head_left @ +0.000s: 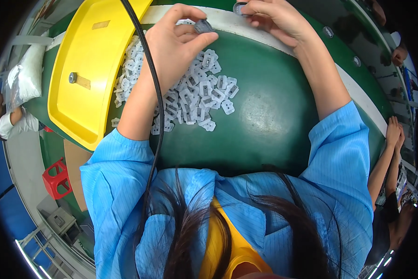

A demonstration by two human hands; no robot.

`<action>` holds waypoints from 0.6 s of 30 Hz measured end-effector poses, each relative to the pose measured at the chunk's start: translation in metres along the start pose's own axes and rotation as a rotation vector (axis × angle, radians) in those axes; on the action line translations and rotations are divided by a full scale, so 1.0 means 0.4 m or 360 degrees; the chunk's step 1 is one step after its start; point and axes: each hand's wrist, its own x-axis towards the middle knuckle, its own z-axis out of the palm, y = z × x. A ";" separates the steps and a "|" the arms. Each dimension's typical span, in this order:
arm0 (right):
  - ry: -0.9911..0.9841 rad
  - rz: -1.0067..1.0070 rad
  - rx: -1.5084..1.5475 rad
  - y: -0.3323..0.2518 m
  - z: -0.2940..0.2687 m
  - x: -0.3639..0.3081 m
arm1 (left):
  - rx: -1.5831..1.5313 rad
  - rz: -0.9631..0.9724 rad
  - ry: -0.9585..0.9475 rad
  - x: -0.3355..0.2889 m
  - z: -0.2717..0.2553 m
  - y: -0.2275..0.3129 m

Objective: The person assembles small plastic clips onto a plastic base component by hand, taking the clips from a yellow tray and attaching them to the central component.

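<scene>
My left hand (174,44) pinches a small dark grey round plastic part (203,26) between thumb and fingers, above the far side of the pile. In the fingertips of my right hand (276,21) is another small grey round part (239,8), held beyond the white strip and apart from the left one. Beneath and beside my left forearm spreads a pile of small translucent white plastic pieces (204,90) on the green tabletop (269,107). A yellow tray (85,53) lies left of the pile, with one dark round part (72,77) in it.
A black cable (154,74) hangs across my left forearm. Beyond the white strip (357,93), small clear parts (328,31) rest on a green surface. A filled plastic bag (26,76) and a red stool (57,179) are at left. Other people's arms (390,149) show at right.
</scene>
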 end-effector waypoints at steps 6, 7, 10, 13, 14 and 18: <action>0.0788 -0.1161 -0.1630 0.050 -0.051 0.027 | -0.0048 0.0023 0.0241 0.009 -0.027 -0.031; 0.0685 -0.1176 -0.1609 0.034 -0.013 0.003 | -0.0089 0.0044 0.0276 0.011 -0.029 -0.044; -0.0181 -0.0741 -0.1183 0.025 0.063 -0.050 | -0.0190 0.0030 0.0233 0.014 -0.029 -0.044; -0.0380 -0.0847 -0.1431 0.059 0.117 -0.082 | -0.0086 0.0064 0.0227 0.017 -0.027 -0.049; -0.0325 -0.0922 -0.1568 0.067 0.124 -0.081 | 0.0033 0.0101 0.0212 0.017 -0.025 -0.049; -0.0341 -0.0679 -0.1457 0.044 0.122 -0.089 | 0.0244 0.0096 0.0158 0.007 -0.015 -0.016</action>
